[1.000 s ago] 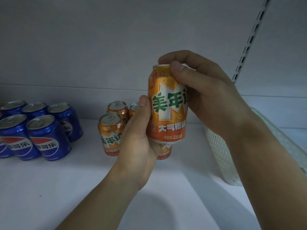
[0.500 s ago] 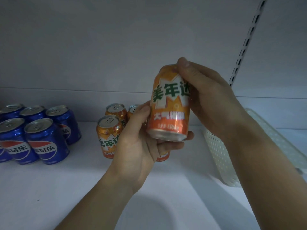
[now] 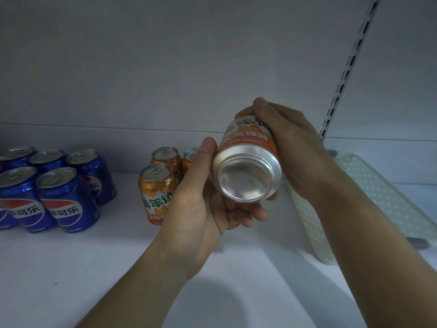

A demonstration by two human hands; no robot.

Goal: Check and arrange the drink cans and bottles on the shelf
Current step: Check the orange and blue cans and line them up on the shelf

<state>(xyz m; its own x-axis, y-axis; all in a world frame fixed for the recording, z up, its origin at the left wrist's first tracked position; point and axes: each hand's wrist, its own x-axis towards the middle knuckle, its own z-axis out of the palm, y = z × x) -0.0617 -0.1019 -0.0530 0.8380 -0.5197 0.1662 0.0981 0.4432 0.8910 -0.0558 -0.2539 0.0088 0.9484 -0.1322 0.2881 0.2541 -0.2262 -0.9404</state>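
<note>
Holding the orange Mirinda can (image 3: pixel 248 162) tipped back between both hands, we have its concave silver base turned toward our eyes and its top pointing away toward the back wall, so its long axis runs nearly along our line of sight. Our right hand (image 3: pixel 290 147) wraps the upper body of the can, fingers and thumb curled round it. Our left hand (image 3: pixel 208 200) cups it from below and the side, thumb laid up against the left wall and fingers curved loosely under the bottom rim. The can sits in the air above the white shelf (image 3: pixel 71 268), in front of and right of its matching group. The base looks smooth, brushed aluminium, dished inward, with a rounded rim; we can make out no printing on it here. To set it down, we judge it must first be swung upright, base down, then carried a little forward and left to the standing orange cans (image 3: pixel 158 192), nearer our left hand. Further left stand the glossy blue Pepsi cans (image 3: pixel 63 200), packed touching in rows. To the right lies a cream perforated plastic tray (image 3: pixel 369 197), beside a slotted metal upright (image 3: pixel 347 67).
</note>
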